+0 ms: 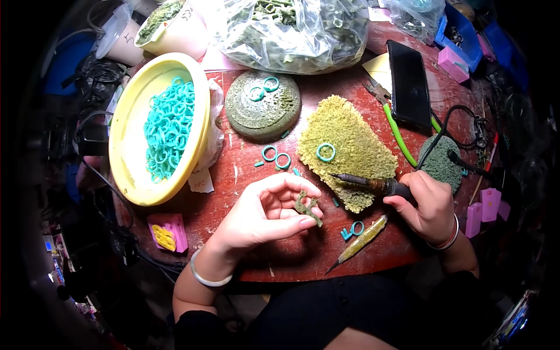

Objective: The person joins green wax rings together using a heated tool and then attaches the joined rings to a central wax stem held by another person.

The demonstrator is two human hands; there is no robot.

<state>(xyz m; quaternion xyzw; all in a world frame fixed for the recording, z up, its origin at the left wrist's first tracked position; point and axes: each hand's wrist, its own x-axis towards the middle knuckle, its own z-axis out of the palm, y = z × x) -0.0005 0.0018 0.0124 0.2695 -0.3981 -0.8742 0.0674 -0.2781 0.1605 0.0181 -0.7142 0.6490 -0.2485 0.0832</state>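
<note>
Between the thumb and fingertips of my left hand [254, 213] is a small dark green branching piece [305, 209], held above the table's near middle. My right hand [430, 204] grips a soldering-iron-like pen [382, 186] by its dark handle. Its thin tip points left, over a rough yellow pad [350, 125]. One teal ring [326, 152] lies on that pad. Two teal rings [276, 156] and short teal bits are on the table left of it. Near the right hand lie another teal ring [357, 228] and a pointed yellow-handled tool [363, 238].
A yellow basin [131, 188] of teal rings [170, 128] stands left. Beside it a round grey-green block [262, 119] bears two rings. Behind sits a clear bag [332, 35] of green pieces. A phone [408, 87], green-handled pliers [398, 131] and a green pad [441, 165] are right.
</note>
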